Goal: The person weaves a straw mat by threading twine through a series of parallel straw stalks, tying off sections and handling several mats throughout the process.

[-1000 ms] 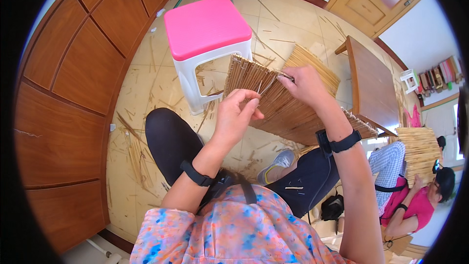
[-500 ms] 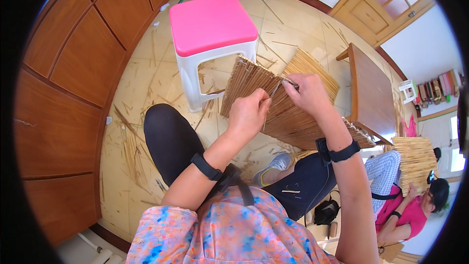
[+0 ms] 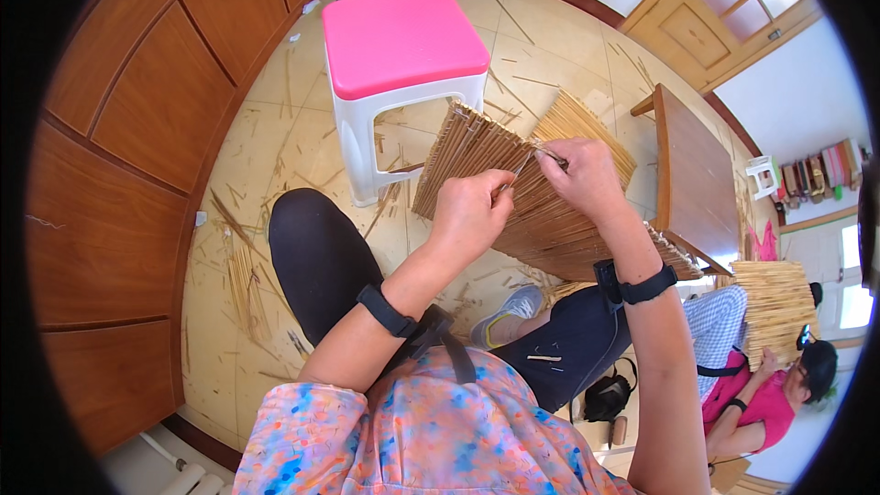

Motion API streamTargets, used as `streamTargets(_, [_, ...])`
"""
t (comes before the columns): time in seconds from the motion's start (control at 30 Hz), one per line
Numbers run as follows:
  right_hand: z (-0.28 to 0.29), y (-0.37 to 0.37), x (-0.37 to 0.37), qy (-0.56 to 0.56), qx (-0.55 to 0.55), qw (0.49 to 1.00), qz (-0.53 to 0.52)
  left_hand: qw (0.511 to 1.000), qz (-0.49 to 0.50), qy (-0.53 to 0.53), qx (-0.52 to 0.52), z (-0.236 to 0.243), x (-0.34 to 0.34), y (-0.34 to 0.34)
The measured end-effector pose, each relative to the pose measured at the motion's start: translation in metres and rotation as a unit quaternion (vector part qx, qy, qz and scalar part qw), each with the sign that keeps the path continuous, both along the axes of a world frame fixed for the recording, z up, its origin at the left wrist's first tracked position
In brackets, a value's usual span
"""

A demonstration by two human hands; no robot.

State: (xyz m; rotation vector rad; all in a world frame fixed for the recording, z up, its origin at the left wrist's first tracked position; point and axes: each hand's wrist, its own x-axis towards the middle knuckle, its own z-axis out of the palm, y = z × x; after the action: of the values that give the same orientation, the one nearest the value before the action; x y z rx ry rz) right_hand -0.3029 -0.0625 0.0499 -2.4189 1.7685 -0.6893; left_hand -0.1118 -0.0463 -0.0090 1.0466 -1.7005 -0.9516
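A mat of brown reed stalks (image 3: 536, 236) slopes in front of me, its far edge raised between the pink-topped stool and my hands. My left hand (image 3: 469, 213) is closed in a pinch over the mat's near left part. From it a thin pale string (image 3: 525, 164) runs up to the mat's edge. Right at that edge, my right hand (image 3: 585, 174) is closed, with a small, slim dark thing (image 3: 555, 159) between thumb and fingers; its kind is too small to tell.
A pink-and-white plastic stool (image 3: 403, 46) stands beyond the mat. To the right is a brown wooden table (image 3: 701, 179). Another person (image 3: 765, 394) sits at the far right with a reed mat (image 3: 779, 307). Loose stalks (image 3: 243, 284) litter the floor beside wooden cabinets (image 3: 105, 247).
My left hand has turned slightly and shifted a little to the right. My right hand stays at the mat's edge, its fingers slightly shifted. The view has tilted a little.
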Motion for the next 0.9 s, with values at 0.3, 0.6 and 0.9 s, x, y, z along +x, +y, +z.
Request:
streamTargets(0.3, [-0.0026, 0.0009, 0.0001, -0.008, -0.022, 1.0, 0.014, 1.0, 0.004, 0.008, -0.016, -0.0011, -0.0016, -0.0011])
streamTargets(0.6, [-0.0017, 0.004, 0.0019, 0.0, -0.026, 1.0, 0.013, 1.0, -0.006, -0.009, -0.002, -0.0027, -0.0018, 0.0003])
streamTargets(0.9, [-0.005, 0.0039, 0.0001, 0.003, -0.039, 0.999, 0.013, 1.0, -0.006, -0.023, -0.003, -0.0007, -0.0008, 0.001])
